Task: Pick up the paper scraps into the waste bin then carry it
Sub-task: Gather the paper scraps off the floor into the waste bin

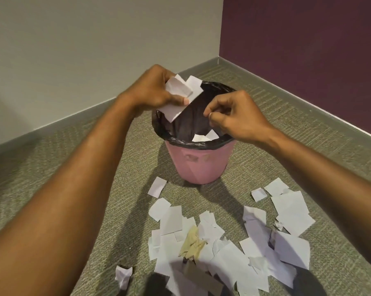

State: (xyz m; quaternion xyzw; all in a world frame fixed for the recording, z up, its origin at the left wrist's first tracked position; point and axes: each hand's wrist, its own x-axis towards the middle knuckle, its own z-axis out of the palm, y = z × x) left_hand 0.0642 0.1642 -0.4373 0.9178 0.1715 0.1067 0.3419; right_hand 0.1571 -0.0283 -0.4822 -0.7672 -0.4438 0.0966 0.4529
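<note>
Over the mouth of the pink waste bin (201, 163), which stands on the carpeted floor (73, 146) near the room's corner, the left hand (156, 90) holds a bunch of white paper scraps (180, 92), its fingers (179, 100) clamped round them with the thumb pressed on top. The right hand (238, 118) hangs over the bin's right rim with its fingers (214, 116) curled and the tips drawn together; no scrap shows between them. A couple of scraps in the bin (206, 136) already lie against the black liner (188, 122). The step in hand looks like dropping the held bunch. To do it well, the left hand should move further over the middle of the opening before letting go, since part of the bunch now sits above the near-left rim and light paper drifts sideways. Opening the fingers low, close to the liner, would keep pieces from fluttering out. Most of the job appears to remain: a large pile of scraps (223, 242) is spread on the floor in front of the bin, with a lone scrap (157, 187) just beside its base and a crumpled one (123, 274) apart at lower left. Gathering bigger handfuls with both hands would likely speed things.
</note>
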